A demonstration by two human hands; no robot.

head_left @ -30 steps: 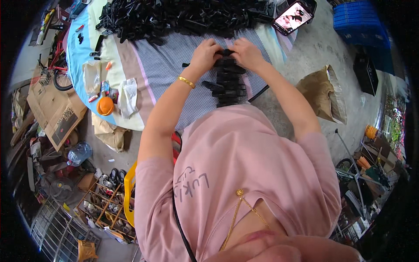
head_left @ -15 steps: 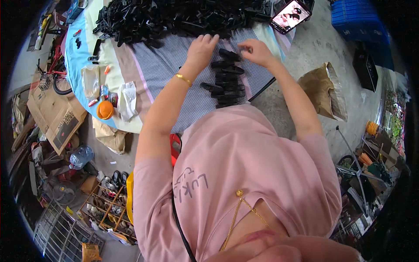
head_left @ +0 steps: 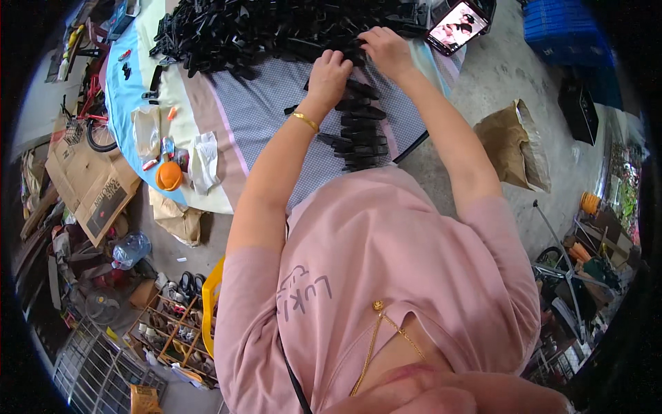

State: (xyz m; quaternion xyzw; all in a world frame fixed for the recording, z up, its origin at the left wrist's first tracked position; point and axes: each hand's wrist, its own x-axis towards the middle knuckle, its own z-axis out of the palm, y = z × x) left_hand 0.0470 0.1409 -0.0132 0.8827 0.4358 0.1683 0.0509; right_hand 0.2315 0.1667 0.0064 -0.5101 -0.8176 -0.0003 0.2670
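Note:
A large heap of black plastic pieces (head_left: 276, 31), clip-like in shape, lies across the far side of the cloth-covered table (head_left: 262, 103). From its near edge, a row of similar black pieces (head_left: 362, 131) runs toward me, laid side by side. My left hand (head_left: 327, 77) is at the heap's near edge, beside the row's far end. Its fingers curl downward, and whatever they hold is hidden beneath them. My right hand (head_left: 387, 52) reaches into the heap's right part with thumb and fingers bent together against the black pieces. What they grip is too small to make out.
A lit phone (head_left: 457, 27) stands at the table's far right. On the left of the table are an orange round object (head_left: 168, 176), plastic bags (head_left: 204, 162) and small items. A brown paper bag (head_left: 514, 146) and blue crates (head_left: 562, 31) stand on the floor to the right.
My right hand has moved away from me, from beside the row up to the heap. My left hand has shifted slightly right and nearer the row's far end.

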